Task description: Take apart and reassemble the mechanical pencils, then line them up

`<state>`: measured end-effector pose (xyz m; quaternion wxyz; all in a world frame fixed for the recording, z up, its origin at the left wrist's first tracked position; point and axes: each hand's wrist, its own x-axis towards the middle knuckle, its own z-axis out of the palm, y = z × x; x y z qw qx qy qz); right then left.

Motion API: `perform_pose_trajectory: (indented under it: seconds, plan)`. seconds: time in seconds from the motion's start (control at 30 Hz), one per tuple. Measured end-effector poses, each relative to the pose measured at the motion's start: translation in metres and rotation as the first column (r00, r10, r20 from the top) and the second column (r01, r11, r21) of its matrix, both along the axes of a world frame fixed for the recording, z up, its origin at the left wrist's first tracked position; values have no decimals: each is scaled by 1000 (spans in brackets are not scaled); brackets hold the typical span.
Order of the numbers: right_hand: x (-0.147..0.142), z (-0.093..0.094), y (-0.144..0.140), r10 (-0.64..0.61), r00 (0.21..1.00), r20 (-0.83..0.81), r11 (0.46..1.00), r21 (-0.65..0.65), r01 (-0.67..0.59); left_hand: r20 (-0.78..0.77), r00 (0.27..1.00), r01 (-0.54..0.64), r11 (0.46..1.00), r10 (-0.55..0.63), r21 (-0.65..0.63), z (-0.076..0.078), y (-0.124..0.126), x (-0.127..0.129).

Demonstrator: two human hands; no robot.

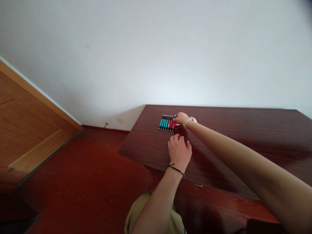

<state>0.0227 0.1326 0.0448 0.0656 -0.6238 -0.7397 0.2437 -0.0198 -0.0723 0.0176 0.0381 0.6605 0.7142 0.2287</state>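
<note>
A row of pens lies side by side on the dark wood table: several teal-and-black pens [163, 123] on the left and red-and-black pens [169, 124] on the right. My right hand [181, 119], with a pale watch on its wrist, is at the right end of the row. Its fingers are closed on the rightmost red pen [174, 126], hiding part of it. Closer to me, my left hand [179, 150] lies palm down on the tabletop, thumb apart and fingers loosely bent, holding nothing. A thin black bracelet is on that wrist.
The brown table [231, 123] stands against a white wall [170, 58], with its left edge beside the reddish floor [97, 182]. A metal drawer handle [198, 185] is on its front side. A wooden door [31, 130] is at far left.
</note>
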Motion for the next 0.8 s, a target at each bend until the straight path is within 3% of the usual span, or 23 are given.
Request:
perform_pose_trajectory:
  seconds: [0.5,0.8]
  plan:
    - [-7,-1,5,-11,1000,26,1000,-5,12,9,1000,-2,1000,2,3,0,2,-1]
    - [-1,-7,0,-64,995,-73,998,-5,64,27,1000,2,1000,-3,23,-2,3,-1]
